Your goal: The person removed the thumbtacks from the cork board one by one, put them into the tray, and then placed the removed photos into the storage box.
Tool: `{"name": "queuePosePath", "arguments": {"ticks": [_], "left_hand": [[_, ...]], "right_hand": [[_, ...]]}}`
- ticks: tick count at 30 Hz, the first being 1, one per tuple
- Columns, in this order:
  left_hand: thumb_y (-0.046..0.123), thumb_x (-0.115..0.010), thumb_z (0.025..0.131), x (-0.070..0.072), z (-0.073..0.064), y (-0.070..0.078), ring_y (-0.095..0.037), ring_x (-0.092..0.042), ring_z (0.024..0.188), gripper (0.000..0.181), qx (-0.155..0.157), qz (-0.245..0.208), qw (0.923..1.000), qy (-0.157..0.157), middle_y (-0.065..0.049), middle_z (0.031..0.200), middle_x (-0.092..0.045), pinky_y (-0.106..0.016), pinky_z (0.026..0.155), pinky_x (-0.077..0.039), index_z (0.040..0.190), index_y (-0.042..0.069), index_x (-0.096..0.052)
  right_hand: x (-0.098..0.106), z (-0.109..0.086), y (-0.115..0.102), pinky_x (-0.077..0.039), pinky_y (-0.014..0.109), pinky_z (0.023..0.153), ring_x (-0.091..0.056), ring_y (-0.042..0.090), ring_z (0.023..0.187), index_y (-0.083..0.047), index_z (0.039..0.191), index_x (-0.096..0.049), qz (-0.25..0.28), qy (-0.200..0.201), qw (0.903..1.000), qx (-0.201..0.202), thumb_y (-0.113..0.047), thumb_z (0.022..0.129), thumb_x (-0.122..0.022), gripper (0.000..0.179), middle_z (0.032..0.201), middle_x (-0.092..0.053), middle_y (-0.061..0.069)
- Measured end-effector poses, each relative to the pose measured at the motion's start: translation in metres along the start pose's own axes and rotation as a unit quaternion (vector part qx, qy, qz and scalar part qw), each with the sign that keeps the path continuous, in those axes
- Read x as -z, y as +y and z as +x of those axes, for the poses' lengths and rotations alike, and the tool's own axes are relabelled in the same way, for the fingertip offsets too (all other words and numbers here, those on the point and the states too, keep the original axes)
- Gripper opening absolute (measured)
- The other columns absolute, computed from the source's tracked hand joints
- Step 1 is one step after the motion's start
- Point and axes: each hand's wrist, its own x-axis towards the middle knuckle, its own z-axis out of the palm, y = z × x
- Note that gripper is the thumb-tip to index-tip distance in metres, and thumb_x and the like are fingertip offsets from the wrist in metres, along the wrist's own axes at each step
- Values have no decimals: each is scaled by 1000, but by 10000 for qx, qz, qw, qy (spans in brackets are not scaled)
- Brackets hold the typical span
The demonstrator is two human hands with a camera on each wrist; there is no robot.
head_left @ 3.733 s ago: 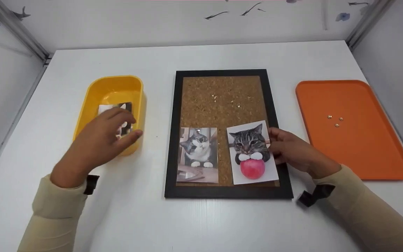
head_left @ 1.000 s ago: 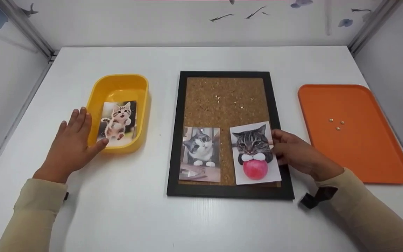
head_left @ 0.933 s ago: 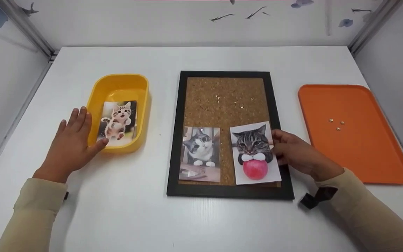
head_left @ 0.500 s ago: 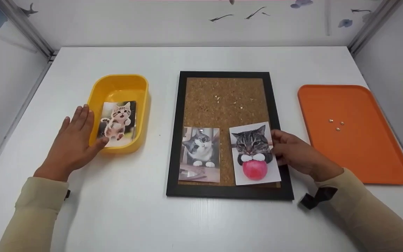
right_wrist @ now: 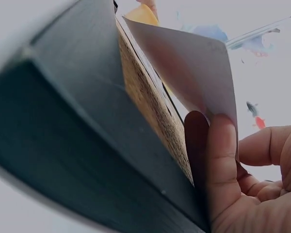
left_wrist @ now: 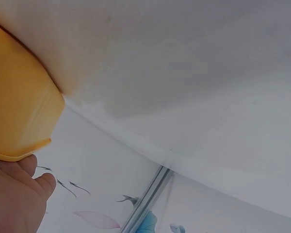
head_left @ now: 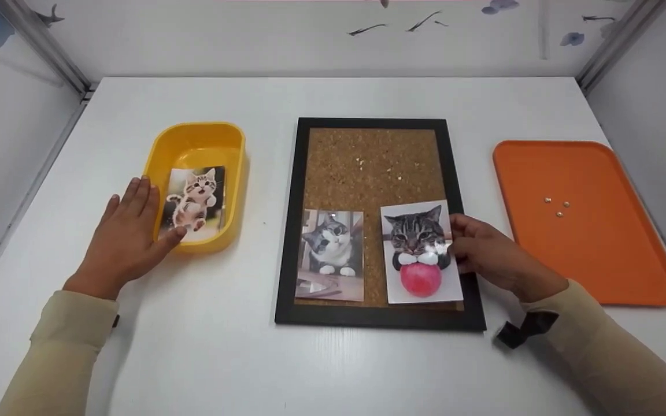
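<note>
My right hand (head_left: 498, 257) pinches the right edge of a photo of a tabby cat with a pink ball (head_left: 420, 280). The photo lies tilted over the lower right of a black-framed cork board (head_left: 339, 179); the right wrist view shows its pale back (right_wrist: 199, 58) angled up off the cork. On the lower left is a photo of a grey-and-white cat (head_left: 333, 248), a small shiny pin (head_left: 333, 215) at its top. My left hand (head_left: 128, 237), fingers straight, rests at the left rim of a yellow bin (head_left: 206, 153) holding a kitten photo (head_left: 197, 199).
An orange tray (head_left: 593, 260) with 3 small pins (head_left: 559, 214) stands to the right of the board. Several shiny specks (head_left: 359, 162) dot the upper cork. A patterned wall panel (head_left: 310, 46) stands behind the white table (head_left: 367, 370).
My left hand has gone from over the bin's inside to its left rim, uncovering the kitten photo, and lately edged right. The right hand keeps its pinch; glare now shows on its photo.
</note>
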Motion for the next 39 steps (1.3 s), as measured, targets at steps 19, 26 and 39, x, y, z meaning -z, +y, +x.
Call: {"name": "queuePosePath", "arguments": {"ticks": [19, 26, 39], "left_hand": [[62, -34, 101, -2, -3, 1, -40, 3, 150, 93, -104, 91, 9999, 74, -28, 162, -1, -51, 118, 5, 154, -9, -6], [62, -33, 101, -1, -3, 0, -40, 3, 150, 93, -145, 85, 9998, 101, -28, 162, -2, -52, 118, 5, 154, -10, -7], [63, -31, 100, 0, -1, 1, -40, 2, 150, 93, -118, 153, 9997, 127, -28, 162, -3, -53, 118, 4, 154, -9, -8]], "right_hand": [[-3, 3, -20, -55, 31, 64, -61, 20, 79, -3, 129, -43, -161, -35, 9994, 310, 3, 94, -43, 36, 110, -53, 15], [-3, 10, -34, -56, 33, 67, -62, 23, 85, -3, 130, -42, -260, -175, 9980, 556, 2, 97, -42, 34, 114, -52, 17], [-17, 27, -53, -53, 32, 71, -59, 24, 91, -2, 131, -44, -661, -296, 9945, 762, -1, 96, -48, 35, 119, -53, 17]]}}
